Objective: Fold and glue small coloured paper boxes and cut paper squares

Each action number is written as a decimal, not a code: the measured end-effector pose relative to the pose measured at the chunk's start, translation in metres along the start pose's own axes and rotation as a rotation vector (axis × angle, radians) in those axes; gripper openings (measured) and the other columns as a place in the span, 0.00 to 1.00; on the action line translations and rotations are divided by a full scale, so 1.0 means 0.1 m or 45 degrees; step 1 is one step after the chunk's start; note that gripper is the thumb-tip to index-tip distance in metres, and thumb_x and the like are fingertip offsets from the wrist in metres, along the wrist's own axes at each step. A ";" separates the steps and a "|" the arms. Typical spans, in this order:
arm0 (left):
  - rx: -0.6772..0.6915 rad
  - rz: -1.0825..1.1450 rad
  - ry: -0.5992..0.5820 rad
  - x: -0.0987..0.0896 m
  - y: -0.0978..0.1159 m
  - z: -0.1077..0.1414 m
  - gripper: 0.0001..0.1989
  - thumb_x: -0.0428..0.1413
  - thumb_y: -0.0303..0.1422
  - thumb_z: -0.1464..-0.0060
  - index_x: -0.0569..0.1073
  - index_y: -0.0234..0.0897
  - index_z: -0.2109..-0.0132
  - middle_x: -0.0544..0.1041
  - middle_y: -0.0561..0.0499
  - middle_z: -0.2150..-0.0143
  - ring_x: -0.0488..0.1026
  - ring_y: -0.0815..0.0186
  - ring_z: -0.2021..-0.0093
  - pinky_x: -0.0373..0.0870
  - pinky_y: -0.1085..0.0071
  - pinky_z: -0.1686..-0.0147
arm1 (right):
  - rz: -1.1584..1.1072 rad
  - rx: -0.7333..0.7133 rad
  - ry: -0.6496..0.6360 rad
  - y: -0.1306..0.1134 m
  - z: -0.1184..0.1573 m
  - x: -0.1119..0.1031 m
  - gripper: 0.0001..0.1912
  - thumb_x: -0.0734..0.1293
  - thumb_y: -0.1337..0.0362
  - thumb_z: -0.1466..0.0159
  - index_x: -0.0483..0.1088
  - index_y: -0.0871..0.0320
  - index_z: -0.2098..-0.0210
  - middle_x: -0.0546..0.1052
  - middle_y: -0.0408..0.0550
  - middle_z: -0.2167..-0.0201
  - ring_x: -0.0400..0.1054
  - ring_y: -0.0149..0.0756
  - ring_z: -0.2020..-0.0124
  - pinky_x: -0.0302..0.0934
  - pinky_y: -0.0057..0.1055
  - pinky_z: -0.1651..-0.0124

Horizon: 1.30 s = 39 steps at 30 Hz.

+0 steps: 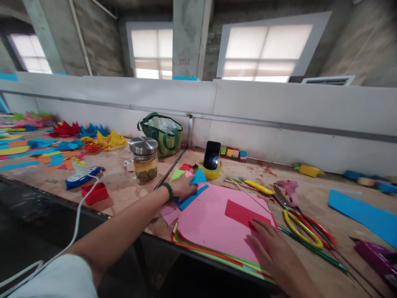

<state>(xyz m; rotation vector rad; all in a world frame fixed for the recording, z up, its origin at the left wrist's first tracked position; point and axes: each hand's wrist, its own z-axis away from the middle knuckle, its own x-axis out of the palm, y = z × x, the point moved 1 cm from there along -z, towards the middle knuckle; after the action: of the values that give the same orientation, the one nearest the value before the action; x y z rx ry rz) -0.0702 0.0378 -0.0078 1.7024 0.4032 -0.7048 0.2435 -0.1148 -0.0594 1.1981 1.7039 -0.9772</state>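
Observation:
My left hand [184, 188], with a green beaded bracelet at the wrist, reaches over colored pieces at the left edge of a pink stack. Its fingers are closed on a small blue foam or paper piece [199, 176]; a larger blue piece [194, 199] lies beneath. My right hand [269, 241] lies with fingers stretched on the pink sheet [206, 219], the top of a multicolored stack. Its fingertips touch the lower edge of a red rectangular piece [242, 212] lying flat there. I cannot tell whether the sheets are felt, foam or paper.
Scissors [302, 227], a yellow-handled cutter [259, 187], a pink glue gun [289, 191] and a green pencil [316, 250] lie right. A phone [212, 155] leans on a tape roll [214, 171]. A lidded glass mug [145, 163], green bag [170, 138] and blue power strip [82, 177] stand left.

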 end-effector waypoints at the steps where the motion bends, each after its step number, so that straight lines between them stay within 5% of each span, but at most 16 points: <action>1: 0.001 -0.055 -0.025 0.07 -0.02 0.04 0.27 0.67 0.46 0.68 0.77 0.35 0.60 0.76 0.38 0.56 0.70 0.42 0.49 0.63 0.57 0.52 | -0.028 0.001 0.013 0.01 0.01 0.01 0.24 0.59 0.51 0.36 0.73 0.60 0.51 0.75 0.56 0.48 0.68 0.48 0.47 0.64 0.44 0.45; 3: -0.008 -0.128 -0.053 0.15 -0.04 0.10 0.32 0.67 0.50 0.70 0.76 0.33 0.58 0.74 0.33 0.52 0.66 0.37 0.46 0.59 0.53 0.48 | -0.072 0.017 0.025 0.02 0.04 0.02 0.23 0.59 0.51 0.36 0.74 0.59 0.52 0.75 0.55 0.49 0.68 0.47 0.47 0.65 0.44 0.46; 7: -0.080 -0.189 -0.004 0.11 -0.08 0.07 0.36 0.58 0.54 0.58 0.71 0.30 0.50 0.68 0.26 0.45 0.62 0.34 0.43 0.57 0.49 0.48 | -0.131 0.069 -0.005 0.02 0.05 0.01 0.23 0.59 0.51 0.36 0.73 0.58 0.51 0.75 0.55 0.48 0.67 0.47 0.46 0.63 0.45 0.44; 12: -0.201 -0.092 -0.013 0.09 -0.18 -0.11 0.43 0.70 0.42 0.75 0.66 0.32 0.49 0.71 0.32 0.46 0.63 0.40 0.42 0.61 0.59 0.49 | -0.173 0.109 -0.007 -0.01 0.04 -0.01 0.22 0.60 0.51 0.37 0.74 0.59 0.53 0.75 0.55 0.49 0.68 0.48 0.47 0.63 0.46 0.44; 15: -0.227 0.092 -0.042 0.10 -0.20 -0.19 0.37 0.70 0.36 0.75 0.69 0.34 0.53 0.75 0.39 0.51 0.69 0.46 0.47 0.66 0.64 0.54 | -0.177 0.117 0.025 -0.01 0.04 -0.02 0.21 0.60 0.51 0.37 0.74 0.57 0.55 0.76 0.55 0.51 0.69 0.48 0.49 0.63 0.46 0.45; 19: -0.208 0.445 -0.104 -0.04 -0.13 -0.27 0.23 0.67 0.35 0.63 0.71 0.32 0.58 0.79 0.42 0.60 0.76 0.55 0.58 0.70 0.67 0.63 | -0.181 0.099 0.038 -0.02 0.06 -0.04 0.21 0.60 0.51 0.37 0.74 0.58 0.55 0.77 0.54 0.52 0.69 0.47 0.49 0.64 0.45 0.45; 23: -0.210 0.761 -0.201 -0.22 -0.02 -0.32 0.17 0.67 0.33 0.60 0.73 0.30 0.64 0.79 0.45 0.69 0.76 0.60 0.67 0.71 0.69 0.68 | -0.191 0.122 0.016 -0.01 0.07 -0.02 0.22 0.59 0.50 0.37 0.74 0.59 0.54 0.76 0.55 0.51 0.68 0.47 0.49 0.63 0.45 0.45; 27: -0.232 0.990 -0.260 -0.17 0.01 -0.33 0.14 0.67 0.31 0.61 0.74 0.31 0.67 0.78 0.49 0.71 0.75 0.66 0.71 0.72 0.71 0.67 | -0.232 0.147 -0.045 0.02 -0.01 -0.11 0.24 0.61 0.48 0.39 0.75 0.59 0.56 0.77 0.56 0.53 0.70 0.48 0.50 0.64 0.44 0.46; 34: -0.225 1.241 -0.165 -0.05 -0.11 -0.28 0.09 0.65 0.31 0.55 0.74 0.34 0.66 0.77 0.51 0.71 0.74 0.68 0.70 0.71 0.74 0.69 | -0.555 0.215 -0.122 -0.43 -0.68 -0.57 0.26 0.62 0.45 0.40 0.72 0.55 0.50 0.76 0.54 0.50 0.68 0.50 0.47 0.61 0.45 0.46; 39: -0.191 1.340 -0.160 0.00 -0.09 -0.20 0.08 0.65 0.29 0.55 0.75 0.34 0.66 0.79 0.50 0.68 0.76 0.67 0.69 0.72 0.75 0.68 | -1.327 0.320 -0.219 -0.91 -1.42 -0.29 0.29 0.73 0.54 0.49 0.70 0.58 0.51 0.80 0.53 0.61 0.74 0.43 0.60 0.67 0.37 0.58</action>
<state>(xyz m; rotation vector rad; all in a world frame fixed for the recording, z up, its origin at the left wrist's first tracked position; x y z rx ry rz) -0.0710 0.0592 -0.0115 1.4482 -0.5108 0.0068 0.1363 -0.0176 0.0313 0.2545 2.1047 -1.8738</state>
